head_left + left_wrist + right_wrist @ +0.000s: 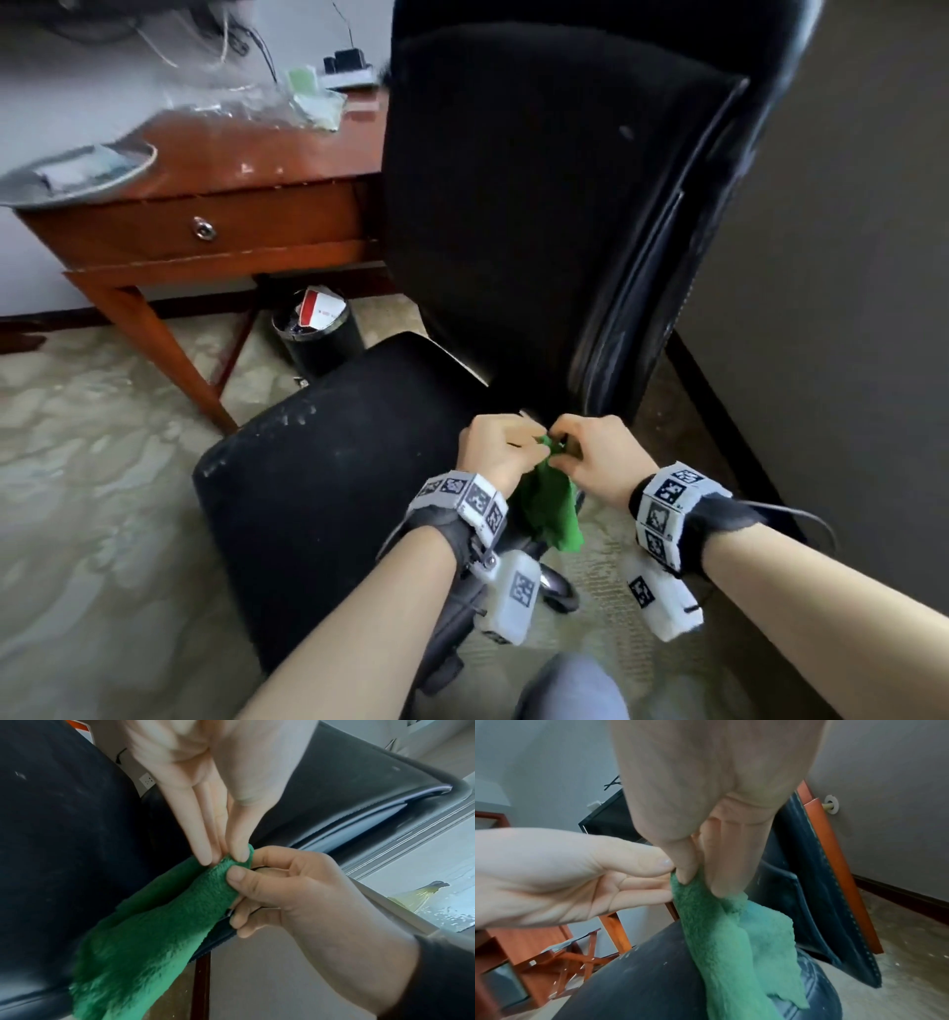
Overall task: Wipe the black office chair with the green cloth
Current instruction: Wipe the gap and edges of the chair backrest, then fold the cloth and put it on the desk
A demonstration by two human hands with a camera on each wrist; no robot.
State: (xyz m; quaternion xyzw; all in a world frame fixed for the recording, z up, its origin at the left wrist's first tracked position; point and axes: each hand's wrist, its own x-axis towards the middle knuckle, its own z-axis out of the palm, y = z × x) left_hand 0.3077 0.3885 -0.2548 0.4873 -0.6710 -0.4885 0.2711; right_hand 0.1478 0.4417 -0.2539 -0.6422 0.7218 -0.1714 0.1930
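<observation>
- Both hands meet at the top edge of the green cloth [548, 506]: the left hand [499, 448] and right hand [595, 452] each pinch it between thumb and fingertips [205, 850], close together.
- The cloth hangs lengthwise straight down from the fingers, its free end toward the person, over the seat's right rear corner.
- The black office chair [328, 478] lies just below and ahead; the seat spreads left, nearer the left hand, the backrest rising beyond.
- No writing can be read; the wrist bands carry only coded squares.
</observation>
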